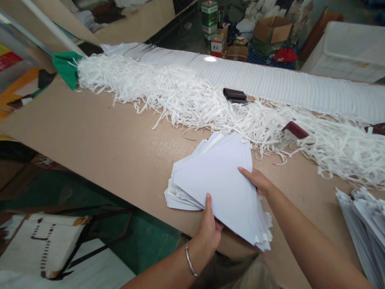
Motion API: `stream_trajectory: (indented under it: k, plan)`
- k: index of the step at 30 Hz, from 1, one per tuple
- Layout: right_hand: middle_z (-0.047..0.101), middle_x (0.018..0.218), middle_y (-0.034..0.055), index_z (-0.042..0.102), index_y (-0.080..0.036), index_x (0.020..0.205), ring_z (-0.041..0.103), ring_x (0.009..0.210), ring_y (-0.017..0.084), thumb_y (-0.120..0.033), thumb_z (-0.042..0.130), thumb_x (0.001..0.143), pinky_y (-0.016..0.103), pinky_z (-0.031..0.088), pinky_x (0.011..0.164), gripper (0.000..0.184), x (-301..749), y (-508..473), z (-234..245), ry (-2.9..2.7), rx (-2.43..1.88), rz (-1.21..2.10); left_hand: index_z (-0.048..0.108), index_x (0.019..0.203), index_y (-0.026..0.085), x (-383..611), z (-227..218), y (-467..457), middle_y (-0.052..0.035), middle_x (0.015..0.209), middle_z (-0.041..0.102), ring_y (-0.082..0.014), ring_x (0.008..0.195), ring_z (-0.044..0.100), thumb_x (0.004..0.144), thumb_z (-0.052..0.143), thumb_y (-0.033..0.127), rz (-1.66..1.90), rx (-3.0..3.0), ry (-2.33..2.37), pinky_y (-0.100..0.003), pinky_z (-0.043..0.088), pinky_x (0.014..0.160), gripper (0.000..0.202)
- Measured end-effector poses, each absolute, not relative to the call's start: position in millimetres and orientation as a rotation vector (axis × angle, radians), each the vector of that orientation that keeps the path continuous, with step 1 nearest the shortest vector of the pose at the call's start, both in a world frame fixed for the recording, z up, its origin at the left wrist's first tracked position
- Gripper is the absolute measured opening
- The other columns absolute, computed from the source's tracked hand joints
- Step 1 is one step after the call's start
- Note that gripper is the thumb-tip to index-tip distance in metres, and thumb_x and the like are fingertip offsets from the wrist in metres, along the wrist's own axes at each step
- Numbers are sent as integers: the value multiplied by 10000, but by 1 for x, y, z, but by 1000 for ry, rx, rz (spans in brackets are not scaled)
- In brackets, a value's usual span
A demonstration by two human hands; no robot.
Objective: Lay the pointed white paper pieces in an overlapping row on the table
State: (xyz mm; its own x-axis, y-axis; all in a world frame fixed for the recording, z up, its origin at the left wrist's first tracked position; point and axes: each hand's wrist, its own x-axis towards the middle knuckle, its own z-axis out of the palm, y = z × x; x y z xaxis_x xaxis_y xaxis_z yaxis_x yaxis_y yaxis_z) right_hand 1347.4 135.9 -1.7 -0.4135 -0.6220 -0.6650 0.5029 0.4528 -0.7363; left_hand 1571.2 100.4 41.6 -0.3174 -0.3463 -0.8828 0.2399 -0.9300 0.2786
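A fanned stack of white paper-like sheets lies over the near side of the brown table, its edges uneven at the left and at the lower right. My left hand, with a silver bangle at the wrist, grips the stack's near edge, thumb on top and fingers partly hidden underneath. At the right edge my right hand also holds the stack, its thumb lying on the top sheet and its other fingers out of sight below. Just beyond the stack spreads a long heap of white strips.
A long row of white sheets runs behind the strips. On the heap lie a dark clip-like piece and a dark red one. Another white stack sits at right. The brown table's near edge slopes down toward me.
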Motion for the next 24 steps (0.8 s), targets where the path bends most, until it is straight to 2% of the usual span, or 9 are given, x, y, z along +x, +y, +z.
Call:
stream_trajectory:
  k: [4,7,9,10,12,13,15,19,24]
  plan:
    - [733,1171,137,638,-169,1245,730,943,282,-521,817,734,416,630,805,645,1327,141,-7,1511,-123,-1185,597,1288,225,1581,40,126,-122,1284,675,-268,1075,688,876,483,737,-2518,1706,-329,-446,589,897,667]
    - [744,1134,145,643,-164,1225,740,908,282,-541,801,748,415,632,782,628,1323,146,-5,1457,-106,-1150,669,1073,149,1616,63,106,-183,1092,724,-273,906,717,782,605,756,-2865,1805,-1002,-434,584,814,675]
    - [747,1122,145,640,-168,1220,743,900,279,-558,782,763,413,631,782,618,1322,145,-1,1441,-109,-1157,680,943,140,1633,82,60,-171,985,746,-256,849,719,784,634,714,-2967,1502,-1589,-399,567,802,597]
    - [747,1122,147,639,-169,1217,744,900,277,-569,772,769,410,630,784,615,1322,142,1,1443,-113,-1168,669,967,153,1636,89,28,-150,977,751,-247,867,717,824,598,690,-2830,1331,-1802,-381,555,811,560]
    - [744,1129,150,636,-170,1213,743,901,276,-592,762,768,409,629,789,627,1320,134,6,1466,-116,-1176,662,984,159,1627,93,-44,-126,976,749,-243,909,697,876,504,662,-2076,1248,-2201,-366,536,831,539]
    - [743,1132,152,634,-170,1215,742,904,278,-602,761,763,414,628,793,639,1319,128,8,1476,-120,-1161,663,970,151,1616,88,-80,-139,1030,741,-258,999,678,891,478,639,-1670,1270,-2336,-369,515,890,527]
    - [738,1146,152,629,-175,1226,738,926,285,-617,768,746,430,623,811,668,1320,115,12,1471,-142,-1105,673,939,123,1591,69,-137,-201,1100,721,-311,1124,641,914,414,621,-1252,1483,-2566,-399,473,968,562]
    - [705,1237,131,623,-200,1260,707,1041,287,-629,787,710,432,591,902,717,1332,84,22,1528,-303,-991,687,967,48,1568,32,-166,-302,1121,694,-387,1145,641,936,294,652,-1301,1545,-2604,-443,462,966,721]
    - [667,1295,134,572,-190,1349,638,1169,307,-703,790,633,448,495,1041,907,1386,53,41,1823,-588,-755,696,1129,92,1624,50,-129,-205,1235,696,-303,1223,623,941,186,709,-1644,1324,-2569,-377,478,1030,823]
